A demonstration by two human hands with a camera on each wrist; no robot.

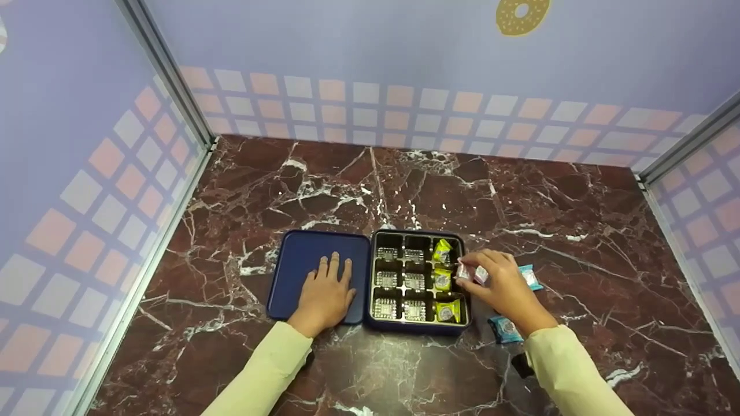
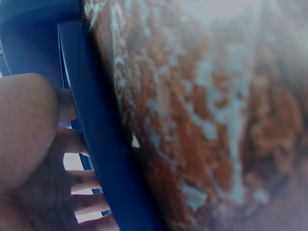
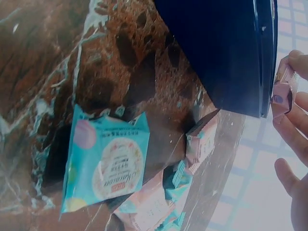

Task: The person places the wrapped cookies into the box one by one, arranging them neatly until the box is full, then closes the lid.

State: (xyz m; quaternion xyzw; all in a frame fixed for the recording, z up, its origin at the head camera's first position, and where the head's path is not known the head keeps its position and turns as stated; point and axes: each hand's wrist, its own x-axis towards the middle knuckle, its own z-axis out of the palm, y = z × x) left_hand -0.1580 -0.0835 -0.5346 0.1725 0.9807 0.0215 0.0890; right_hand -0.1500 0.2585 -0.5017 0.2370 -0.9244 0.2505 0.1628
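My left hand (image 1: pixel 325 294) lies with fingers spread and straight on the dark blue lid (image 1: pixel 289 289); in the left wrist view its fingers extend past the lid's raised edge (image 2: pixel 103 144). Between thumb and fingertips, my right hand (image 1: pixel 502 283) pinches a small pink wrapped packet (image 3: pixel 282 96) at the right rim of the open blue tin (image 1: pixel 416 329). Inside the tin is a divided tray, whose right column holds three yellow-green wrapped packets (image 1: pixel 443 280). The tray's left and middle columns show only their ridged bottoms. Another pink packet (image 1: pixel 481 275) shows under the right hand.
To the right of the tin, a teal packet (image 3: pixel 108 161) lies near pink packets (image 3: pixel 147 207) and another teal one (image 3: pixel 177 180) on the marbled brown tabletop (image 1: pixel 549 231). Tile-patterned panels (image 1: pixel 404 110) enclose the table at the back and both sides.
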